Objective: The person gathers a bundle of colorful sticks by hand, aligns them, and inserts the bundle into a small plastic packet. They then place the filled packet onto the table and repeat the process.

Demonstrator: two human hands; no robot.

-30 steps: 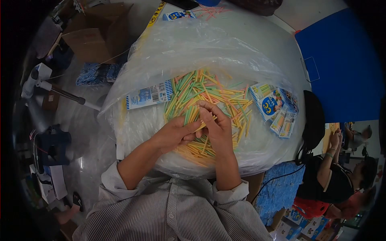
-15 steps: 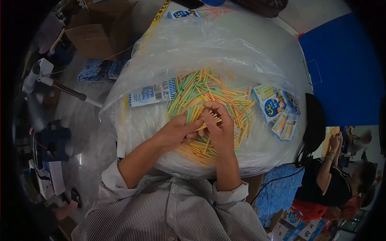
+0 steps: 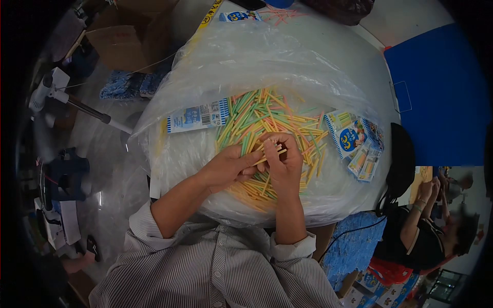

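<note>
Many thin yellow, green and pink sticks (image 3: 241, 119) lie in a loose pile on clear plastic sheeting (image 3: 221, 66). Over the pile's lower part, my left hand (image 3: 228, 167) is closed round a few sticks. My right hand (image 3: 280, 156) meets it, fingers curled about the ends of the same small bunch; some ends poke out between the hands. A blue and white packet (image 3: 197, 117) lies left of the pile. To the right are several printed packets (image 3: 349, 137), some showing sticks inside.
A blue panel (image 3: 441, 97) stands at the upper right, beside a black item (image 3: 400, 159). An open cardboard box (image 3: 120, 46) is at the upper left, above a white stand (image 3: 87, 108). Another person (image 3: 421, 231) sits at the lower right, arms raised.
The view has shifted slightly. My right hand's fingers have moved a little around the stick ends, while my left hand keeps its hold.
</note>
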